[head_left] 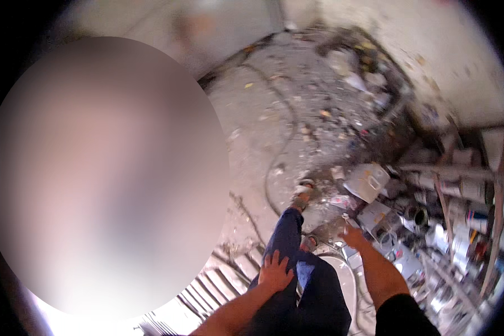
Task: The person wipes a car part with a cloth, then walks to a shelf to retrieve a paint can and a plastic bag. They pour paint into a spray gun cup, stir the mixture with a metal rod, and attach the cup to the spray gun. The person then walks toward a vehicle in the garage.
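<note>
My left hand (276,272) lies on my left thigh, over the dark blue trousers (285,232), its fingers spread and holding nothing. Down to the right, my right hand (351,235) reaches in beside a heap of containers. Its fingers are small and smeared, so whether they hold anything cannot be made out. A small whitish thing (345,217) shows right by its fingertips. Just beyond stands a pale plastic jerrycan (367,182) with a handle. Another greyish container (375,215) sits to the right of the hand.
Shelving with wooden uprights (495,235) holds cans and jars at the right. Rubbish and debris (325,120) litter the concrete floor, where a dark cable (288,140) curves. A round pale tub (347,277) stands beside my right leg. A big blurred oval hides the left side.
</note>
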### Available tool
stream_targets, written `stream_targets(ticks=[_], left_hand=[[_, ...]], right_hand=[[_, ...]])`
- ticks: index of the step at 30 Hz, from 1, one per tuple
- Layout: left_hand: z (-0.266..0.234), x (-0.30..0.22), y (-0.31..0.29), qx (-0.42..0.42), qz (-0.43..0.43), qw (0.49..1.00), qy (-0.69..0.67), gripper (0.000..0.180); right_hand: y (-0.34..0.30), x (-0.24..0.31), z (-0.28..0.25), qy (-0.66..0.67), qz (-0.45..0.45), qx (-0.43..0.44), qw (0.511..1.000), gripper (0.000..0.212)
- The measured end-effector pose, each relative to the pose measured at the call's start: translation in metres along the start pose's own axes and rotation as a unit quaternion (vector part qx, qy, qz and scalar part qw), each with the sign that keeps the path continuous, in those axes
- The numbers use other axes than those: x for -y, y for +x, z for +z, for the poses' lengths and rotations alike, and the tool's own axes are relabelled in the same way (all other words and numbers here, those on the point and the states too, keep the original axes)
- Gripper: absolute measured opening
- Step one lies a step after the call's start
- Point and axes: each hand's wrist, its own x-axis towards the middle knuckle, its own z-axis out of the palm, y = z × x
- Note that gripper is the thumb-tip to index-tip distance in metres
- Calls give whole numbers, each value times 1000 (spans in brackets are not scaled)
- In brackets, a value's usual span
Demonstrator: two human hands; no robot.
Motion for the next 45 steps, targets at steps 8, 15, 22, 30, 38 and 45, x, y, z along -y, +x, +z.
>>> stream_targets(ticks=[8, 15, 22, 30, 38, 45], left_hand=[[4, 73, -96, -8, -133, 982, -131, 62], [35, 182, -157, 45, -280, 948, -146, 67], [55, 315, -161, 132, -296, 924, -204, 67], [66, 445, -203, 76, -246, 886, -386, 77], [76, 484, -214, 70, -244, 841, -477, 81], [74, 516, -216, -38, -350, 746, -565, 69]], right_hand=[[-154, 94, 109, -215, -67, 233, 946, 64], [-143, 140, 106, -259, -73, 309, 912, 60], [-92, 244, 134, -447, 3, 405, 798, 54], [-6, 576, 234, -323, -100, 202, 919, 40], [94, 903, 284, -291, -257, 89, 917, 40], [196, 1016, 348, -333, -355, 66, 871, 17]])
